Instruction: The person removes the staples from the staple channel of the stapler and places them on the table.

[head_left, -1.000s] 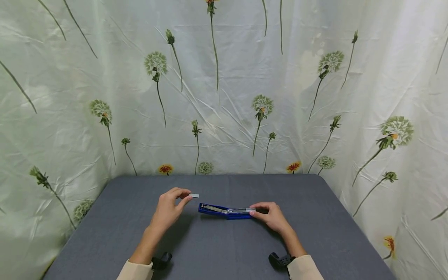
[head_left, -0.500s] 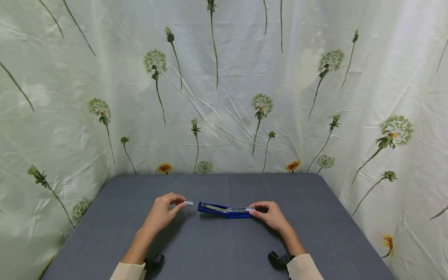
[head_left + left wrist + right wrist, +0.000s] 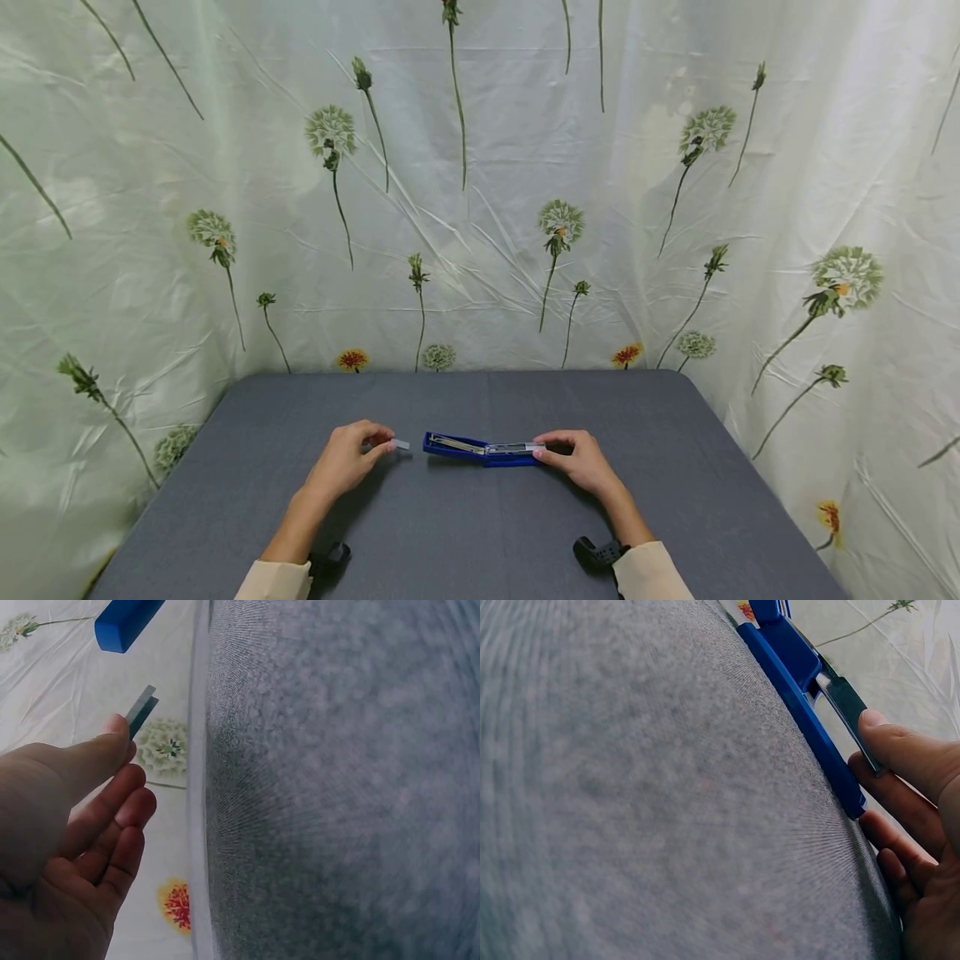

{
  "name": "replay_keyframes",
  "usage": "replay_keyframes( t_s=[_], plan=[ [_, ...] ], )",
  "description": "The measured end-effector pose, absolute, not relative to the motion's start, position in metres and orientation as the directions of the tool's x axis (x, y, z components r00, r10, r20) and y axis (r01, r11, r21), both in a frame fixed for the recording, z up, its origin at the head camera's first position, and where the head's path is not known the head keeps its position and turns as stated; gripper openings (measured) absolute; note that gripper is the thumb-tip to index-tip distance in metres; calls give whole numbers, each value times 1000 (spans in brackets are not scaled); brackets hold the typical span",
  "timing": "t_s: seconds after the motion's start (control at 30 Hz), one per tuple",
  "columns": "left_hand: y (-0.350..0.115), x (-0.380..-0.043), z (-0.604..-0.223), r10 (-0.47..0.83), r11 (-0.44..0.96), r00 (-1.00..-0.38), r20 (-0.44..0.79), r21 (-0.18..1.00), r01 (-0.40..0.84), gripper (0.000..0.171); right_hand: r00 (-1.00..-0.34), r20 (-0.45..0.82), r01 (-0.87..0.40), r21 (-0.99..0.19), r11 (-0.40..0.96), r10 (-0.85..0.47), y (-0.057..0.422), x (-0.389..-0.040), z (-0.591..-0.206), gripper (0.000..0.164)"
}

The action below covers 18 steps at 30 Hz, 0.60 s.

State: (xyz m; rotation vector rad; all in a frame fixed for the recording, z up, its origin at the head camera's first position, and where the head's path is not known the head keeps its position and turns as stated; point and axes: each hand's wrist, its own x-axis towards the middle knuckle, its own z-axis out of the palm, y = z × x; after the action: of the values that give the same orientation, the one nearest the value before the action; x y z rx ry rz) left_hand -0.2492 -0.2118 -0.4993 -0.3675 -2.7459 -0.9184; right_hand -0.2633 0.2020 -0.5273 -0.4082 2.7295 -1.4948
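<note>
A blue stapler (image 3: 454, 448) lies folded open on the table, its metal staple channel (image 3: 843, 703) exposed above the blue base (image 3: 799, 712). With thumb and forefinger my right hand (image 3: 581, 467) pinches the free end of that channel, the other fingertips beside the end of the base. My left hand (image 3: 347, 458) pinches a short grey strip of staples (image 3: 141, 712) between thumb and fingertips. The strip points toward the stapler's left end, a small gap apart from it. In the left wrist view, the stapler's blue cap (image 3: 120, 631) shows beyond the strip.
A dark grey cloth covers the table (image 3: 480, 533). Behind it and along both sides hangs a pale curtain (image 3: 480, 208) printed with dandelions. Both wrists wear black camera bands (image 3: 597, 554) close above the cloth.
My left hand has moved down and to the left with the staple strip, which now sits lower and tilts slightly. The right hand and stapler have stayed in place.
</note>
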Motion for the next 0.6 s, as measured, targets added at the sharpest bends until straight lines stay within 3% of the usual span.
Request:
replay_keyframes(
  t_s=[0.6],
  plan=[
    [-212,-249,-503,161,793,-970,180,562,236,5,-966,120,-224,-827,516,-227,202,-264,-529,21]
  ],
)
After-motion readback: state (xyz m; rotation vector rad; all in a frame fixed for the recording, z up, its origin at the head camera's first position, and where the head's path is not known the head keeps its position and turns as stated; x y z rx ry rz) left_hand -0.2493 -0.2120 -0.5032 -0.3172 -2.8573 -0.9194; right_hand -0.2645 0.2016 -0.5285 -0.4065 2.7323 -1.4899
